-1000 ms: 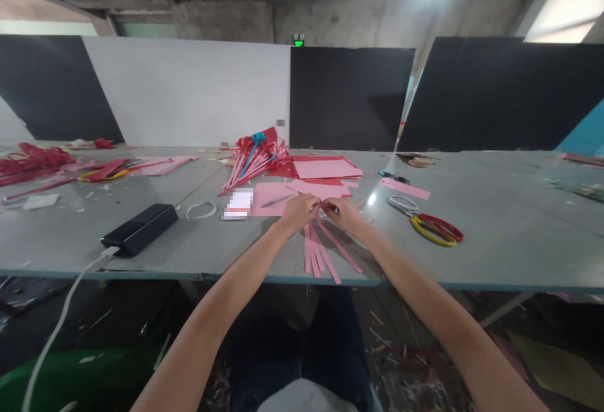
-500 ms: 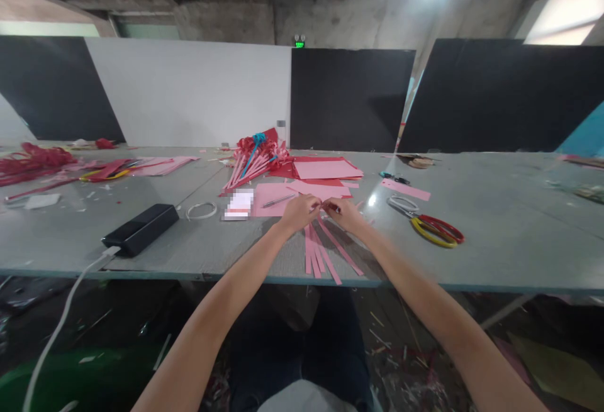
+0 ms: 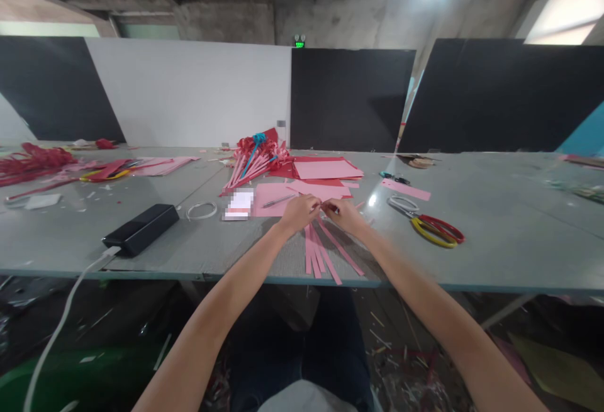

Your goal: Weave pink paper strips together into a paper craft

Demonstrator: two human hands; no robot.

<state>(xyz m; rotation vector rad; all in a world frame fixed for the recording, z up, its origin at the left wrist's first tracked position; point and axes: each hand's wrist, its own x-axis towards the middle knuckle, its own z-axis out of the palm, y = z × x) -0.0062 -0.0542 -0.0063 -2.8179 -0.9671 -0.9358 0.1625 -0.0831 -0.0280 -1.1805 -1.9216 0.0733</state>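
Note:
My left hand point(image 3: 304, 211) and my right hand point(image 3: 342, 214) meet over the middle of the table, fingertips almost touching. Both are closed in a pinch, and whatever lies between the fingers is too small to make out. Just below them, several narrow pink paper strips point(image 3: 317, 251) fan out towards the table's front edge. Behind the hands are pink paper sheets point(image 3: 330, 190), with a pen point(image 3: 279, 200) lying on the left one. A blurred-out white item point(image 3: 240, 204) rests left of that sheet.
Scissors with red and yellow handles point(image 3: 436, 229) lie at right, near a pink paper piece point(image 3: 406, 189). On the left are a black box point(image 3: 140, 229) with a white cable and a coiled white cord point(image 3: 201, 211). A bundle of pink and red strips point(image 3: 257, 157) stands behind.
Both hands stay in nearly the same place, still pinched together. Nothing on the table has visibly moved.

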